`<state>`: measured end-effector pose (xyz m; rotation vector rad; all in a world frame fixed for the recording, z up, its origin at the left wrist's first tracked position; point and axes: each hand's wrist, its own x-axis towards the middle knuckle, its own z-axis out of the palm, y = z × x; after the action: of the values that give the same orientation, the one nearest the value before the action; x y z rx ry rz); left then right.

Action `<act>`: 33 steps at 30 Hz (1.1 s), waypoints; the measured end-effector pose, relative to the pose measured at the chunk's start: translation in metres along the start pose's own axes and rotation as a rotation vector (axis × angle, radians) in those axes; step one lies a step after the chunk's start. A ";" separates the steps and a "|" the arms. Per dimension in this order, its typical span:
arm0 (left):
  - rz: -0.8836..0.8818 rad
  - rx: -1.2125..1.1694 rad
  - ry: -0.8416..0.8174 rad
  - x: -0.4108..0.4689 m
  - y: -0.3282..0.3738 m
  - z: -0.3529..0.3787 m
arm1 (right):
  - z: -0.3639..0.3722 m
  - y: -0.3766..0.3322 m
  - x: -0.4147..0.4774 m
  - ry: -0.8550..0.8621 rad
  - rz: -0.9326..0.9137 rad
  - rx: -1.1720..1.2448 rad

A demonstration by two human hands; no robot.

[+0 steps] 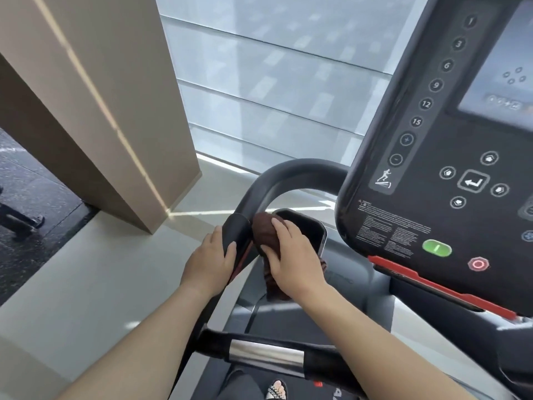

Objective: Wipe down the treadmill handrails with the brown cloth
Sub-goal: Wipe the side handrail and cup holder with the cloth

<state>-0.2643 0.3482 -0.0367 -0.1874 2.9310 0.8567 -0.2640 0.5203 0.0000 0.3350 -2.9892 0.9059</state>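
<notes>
Left hand [209,262] grips black handrail [277,176] at flat end, fingers [230,246] curled around edge, thumb underneath hidden. Right hand [291,261] presses brown cloth [264,230] onto rail just beside left hand; fingers wrapped over bunched cloth, cloth tail hanging below palm. Console [432,197] at right, green and red buttons lit. Front crossbar [266,355] with chrome sleeve near bottom. Beige pillar [95,111] at left.

I have one view only, a wide-angle head camera; it looks forward and steeply down from above the treadmill handrail [277,180]; close range, both forearms run up from the bottom edge; console [450,157] fills the right side, window [274,82] ahead.
</notes>
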 end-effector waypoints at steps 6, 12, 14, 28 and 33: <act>-0.004 -0.008 -0.009 0.001 -0.002 0.001 | -0.031 0.019 0.037 0.114 0.091 -0.173; 0.005 -0.013 -0.007 0.003 -0.003 0.002 | -0.027 0.023 0.027 -0.072 0.137 -0.262; 0.002 -0.008 -0.010 0.003 -0.004 0.003 | -0.031 0.025 0.010 -0.031 0.150 -0.168; -0.005 0.023 -0.032 0.004 -0.003 0.004 | -0.001 0.005 -0.037 0.039 0.409 -0.102; 0.009 0.017 -0.026 0.004 -0.004 0.003 | 0.005 -0.008 -0.050 0.044 0.384 -0.101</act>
<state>-0.2671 0.3462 -0.0423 -0.1603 2.9168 0.8284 -0.2129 0.5212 -0.0032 -0.2665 -3.0964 0.7592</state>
